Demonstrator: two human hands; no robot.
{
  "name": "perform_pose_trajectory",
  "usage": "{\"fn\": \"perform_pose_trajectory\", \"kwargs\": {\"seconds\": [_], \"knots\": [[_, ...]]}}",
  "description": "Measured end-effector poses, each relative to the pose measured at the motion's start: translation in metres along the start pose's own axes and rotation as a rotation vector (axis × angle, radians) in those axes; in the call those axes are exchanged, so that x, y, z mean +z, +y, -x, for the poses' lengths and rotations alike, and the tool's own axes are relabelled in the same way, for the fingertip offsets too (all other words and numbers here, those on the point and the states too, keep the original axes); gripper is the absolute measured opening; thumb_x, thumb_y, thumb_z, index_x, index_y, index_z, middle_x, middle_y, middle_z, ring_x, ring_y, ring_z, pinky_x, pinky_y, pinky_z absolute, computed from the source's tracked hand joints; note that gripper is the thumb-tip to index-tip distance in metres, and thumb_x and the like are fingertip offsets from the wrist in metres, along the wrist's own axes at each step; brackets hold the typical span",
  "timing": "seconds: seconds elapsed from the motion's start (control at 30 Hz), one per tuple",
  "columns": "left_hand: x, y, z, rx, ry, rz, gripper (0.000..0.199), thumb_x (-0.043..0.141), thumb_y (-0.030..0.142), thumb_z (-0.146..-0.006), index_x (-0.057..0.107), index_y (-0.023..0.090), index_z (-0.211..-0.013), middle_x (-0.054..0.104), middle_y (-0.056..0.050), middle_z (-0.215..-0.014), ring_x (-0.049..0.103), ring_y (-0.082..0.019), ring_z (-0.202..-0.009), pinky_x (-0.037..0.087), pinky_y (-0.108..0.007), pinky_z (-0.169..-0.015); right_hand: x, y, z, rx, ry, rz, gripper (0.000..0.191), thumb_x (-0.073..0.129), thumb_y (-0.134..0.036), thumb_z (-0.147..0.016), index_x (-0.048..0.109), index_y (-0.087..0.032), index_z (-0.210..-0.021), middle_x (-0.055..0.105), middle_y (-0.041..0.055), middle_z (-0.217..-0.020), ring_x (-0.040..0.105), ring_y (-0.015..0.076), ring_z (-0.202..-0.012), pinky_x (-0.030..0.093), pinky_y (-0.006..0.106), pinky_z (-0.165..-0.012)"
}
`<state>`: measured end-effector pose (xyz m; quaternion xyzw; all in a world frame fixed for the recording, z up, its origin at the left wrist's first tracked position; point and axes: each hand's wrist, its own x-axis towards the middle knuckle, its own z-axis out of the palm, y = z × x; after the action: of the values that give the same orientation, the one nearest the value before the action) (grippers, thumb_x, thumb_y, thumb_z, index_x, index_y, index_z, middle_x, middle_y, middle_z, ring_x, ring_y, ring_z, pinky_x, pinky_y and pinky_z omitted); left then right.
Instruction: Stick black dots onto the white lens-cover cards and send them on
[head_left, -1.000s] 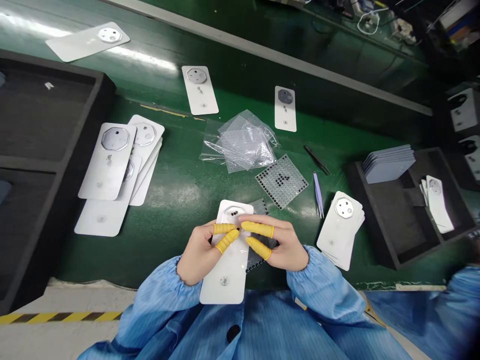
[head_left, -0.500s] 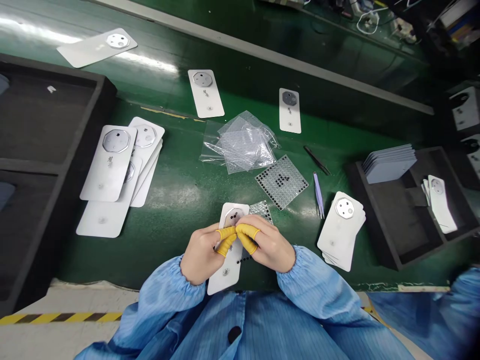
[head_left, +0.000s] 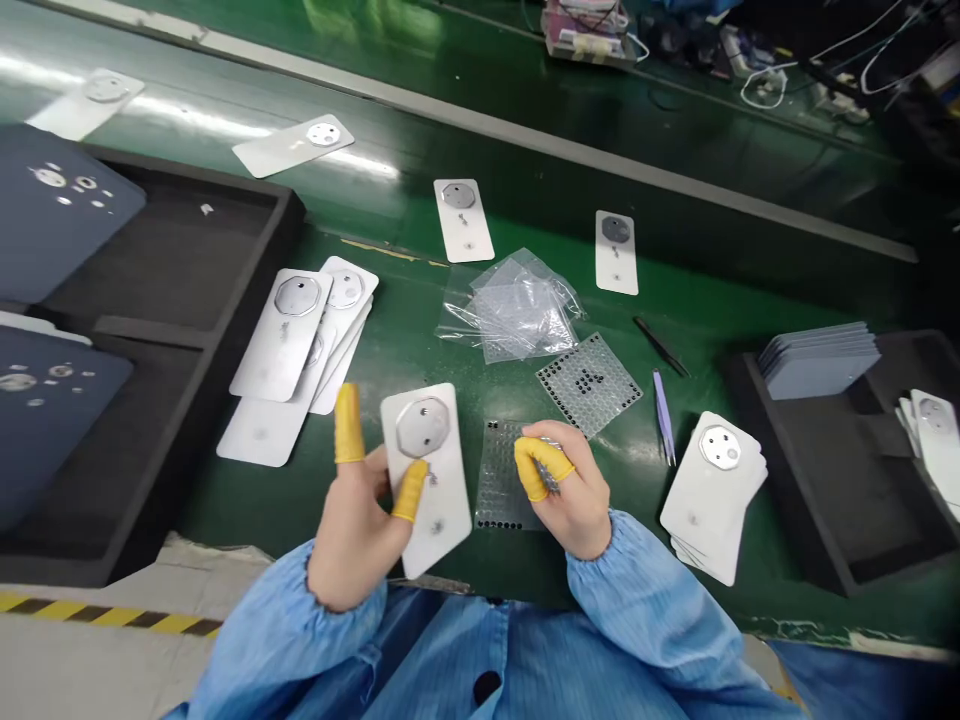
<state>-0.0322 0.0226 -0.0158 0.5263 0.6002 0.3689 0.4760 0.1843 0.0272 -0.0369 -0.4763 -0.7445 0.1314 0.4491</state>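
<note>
Holds the white panel in the left hand, thumb on its face, forefinger spread away, just beside the dotted sheet; presses thumb and forefinger of the right hand together over that sheet, cannot tell around what.

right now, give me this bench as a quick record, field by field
left hand: the hand holds a white panel, thumb on its face
right hand: the hand is over a dotted sheet; grip unclear
beyond hands: clear bags, second dotted sheet
tools: black tweezers, purple tweezers
left side: panel pile, black tray
right side: panel stack, black box
</note>
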Motion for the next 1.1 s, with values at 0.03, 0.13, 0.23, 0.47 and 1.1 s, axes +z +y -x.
{"fn": "perform_pose_trajectory", "kwargs": {"seconds": [0.03, 0.13, 0.23, 0.47, 1.1], "knots": [[0.007, 0.004, 0.004, 0.007, -0.046, 0.025, 0.053, 0.064, 0.022, -0.082, 0.049, 0.02, -0.132, 0.074, -0.01, -0.095, 0.072, -0.023, -0.072, 0.06, -0.032, -0.062, -0.002, -0.007, -0.006, -0.017, -0.007, -0.015, 0.036, 0.057, -0.007, -0.086, 0.054, -0.021, -0.119, 0.065, 0.0097, -0.104, 0.062, 0.0203, -0.099, 0.056, 0.036, -0.082], [0.029, 0.015, 0.011, 0.074, -0.139, 0.076, 0.049, 0.065, 0.016, -0.079, 0.053, 0.02, -0.127, 0.075, -0.007, -0.095, 0.072, -0.022, -0.076, 0.061, -0.03, -0.066, -0.005, -0.023, -0.024, -0.044, -0.1, -0.081, 0.032, 0.049, -0.01, -0.091, 0.05, -0.018, -0.123, 0.067, 0.0088, -0.104, 0.062, 0.0176, -0.1, 0.056, 0.034, -0.089], [0.039, 0.02, 0.013, 0.148, -0.125, 0.084, 0.052, 0.067, 0.01, -0.075, 0.056, 0.021, -0.124, 0.076, -0.004, -0.095, 0.073, -0.02, -0.076, 0.061, -0.026, -0.066, -0.009, -0.03, -0.029, -0.151, -0.187, -0.006, 0.029, 0.044, -0.009, -0.092, 0.051, -0.014, -0.12, 0.066, 0.0129, -0.112, 0.06, 0.0204, -0.112, 0.053, 0.04, -0.098], [0.039, 0.026, 0.012, 0.219, -0.063, 0.019, 0.035, 0.06, 0.009, -0.077, 0.062, 0.017, -0.111, 0.075, -0.005, -0.086, 0.072, -0.018, -0.069, 0.058, -0.023, -0.06, -0.011, -0.026, -0.015, -0.297, -0.207, 0.08, 0.034, 0.049, -0.013, -0.088, 0.051, -0.006, -0.121, 0.05, 0.028, -0.134, 0.044, 0.0343, -0.132, 0.052, 0.054, -0.096], [0.055, 0.023, -0.004, -0.007, -0.185, 0.466, 0.049, 0.067, 0.019, -0.079, 0.05, 0.019, -0.125, 0.076, -0.005, -0.086, 0.071, -0.018, -0.064, 0.057, -0.024, -0.054, -0.012, -0.014, -0.005, 0.217, 0.06, -0.287, 0.051, 0.062, -0.017, -0.085, 0.051, -0.028, -0.134, 0.045, 0.0097, -0.145, 0.05, 0.0275, -0.128, 0.049, 0.049, -0.102]]}}
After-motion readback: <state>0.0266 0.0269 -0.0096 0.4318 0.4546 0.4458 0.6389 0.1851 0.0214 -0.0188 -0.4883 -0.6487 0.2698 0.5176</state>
